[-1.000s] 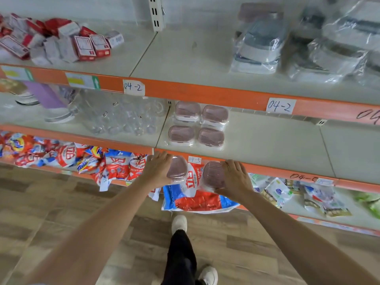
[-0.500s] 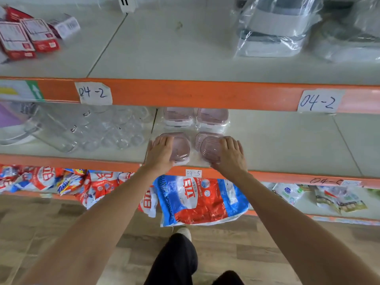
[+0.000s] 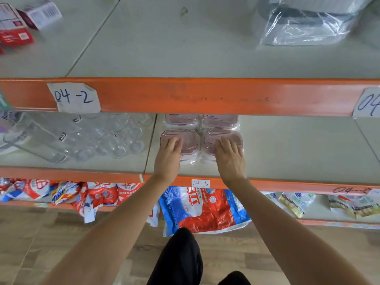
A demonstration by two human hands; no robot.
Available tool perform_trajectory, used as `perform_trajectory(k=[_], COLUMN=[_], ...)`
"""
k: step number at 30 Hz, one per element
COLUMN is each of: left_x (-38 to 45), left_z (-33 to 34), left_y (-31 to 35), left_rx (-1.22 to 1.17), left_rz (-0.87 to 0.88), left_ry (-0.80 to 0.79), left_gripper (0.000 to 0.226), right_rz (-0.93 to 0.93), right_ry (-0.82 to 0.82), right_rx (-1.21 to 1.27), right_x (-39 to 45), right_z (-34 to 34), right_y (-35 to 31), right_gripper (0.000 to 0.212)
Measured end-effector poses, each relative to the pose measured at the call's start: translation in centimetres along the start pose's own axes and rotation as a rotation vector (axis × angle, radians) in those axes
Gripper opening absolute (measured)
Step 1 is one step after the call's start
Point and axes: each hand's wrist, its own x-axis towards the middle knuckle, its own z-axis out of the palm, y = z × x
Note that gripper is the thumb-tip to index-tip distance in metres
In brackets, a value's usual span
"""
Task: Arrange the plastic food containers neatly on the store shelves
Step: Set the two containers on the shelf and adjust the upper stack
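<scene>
Two pink-lidded plastic food containers in clear wrap sit side by side on the middle shelf [image 3: 292, 153], near its front. The left container [image 3: 190, 140] lies under the straight fingers of my left hand [image 3: 168, 158]. On the right container [image 3: 210, 137] rests my right hand [image 3: 230, 159], fingers laid flat on the lid. Each seems to sit on top of another wrapped container. Right behind them, two more pink containers [image 3: 181, 120] [image 3: 220, 120] stand partly hidden under the upper shelf's orange edge [image 3: 185, 96].
Several clear glass cups [image 3: 107, 138] crowd the shelf to the left of the containers. Bare shelf lies to the right. The upper shelf holds red boxes [image 3: 16, 36] and plastic-wrapped goods [image 3: 304, 25]. Detergent bags [image 3: 205, 208] hang out from the lower shelf.
Both hands brought the two containers up from the shelf's front edge and onto the front pair, then slid them further in. The camera has moved closer to the shelf.
</scene>
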Motion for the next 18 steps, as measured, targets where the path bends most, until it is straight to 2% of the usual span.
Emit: perform_trajectory(k=[2, 7, 10, 13, 16, 18], left_x=[-0.5, -1.6, -2.0, -3.3, -5.2, -6.6], left_z=[0.3, 0.2, -1.4, -3.5, -5.6, -7.0], left_y=[0.5, 0.5, 0.5, 1.1, 2.4, 3.6], left_rx=[-0.014, 0.103, 0.133, 0.115, 0.1, 0.076], left_rz=[-0.031, 0.015, 0.013, 0.0, 0.028, 0.052], left_ry=[0.012, -0.116, -0.088, -0.095, -0.266, -0.369], left_gripper=[0.059, 0.072, 0.066, 0.046, 0.027, 0.023], right_rz=[0.002, 0.011, 0.018, -0.009, -0.064, -0.062], right_ry=[-0.056, -0.194, -0.21, -0.189, -0.247, -0.281], right_rx=[-0.023, -0.108, -0.129, -0.1, -0.077, -0.057], right_x=[-0.2, -0.9, -1.1, -3.3, -6.7, -8.5], right_z=[0.2, -0.3, -1.5, -3.2, -5.0, -6.7], right_y=[0.1, -0.3, -0.7, -1.3, -1.6, -1.2], right_gripper=[0.052, 0.072, 0.074, 0.066, 0.047, 0.037])
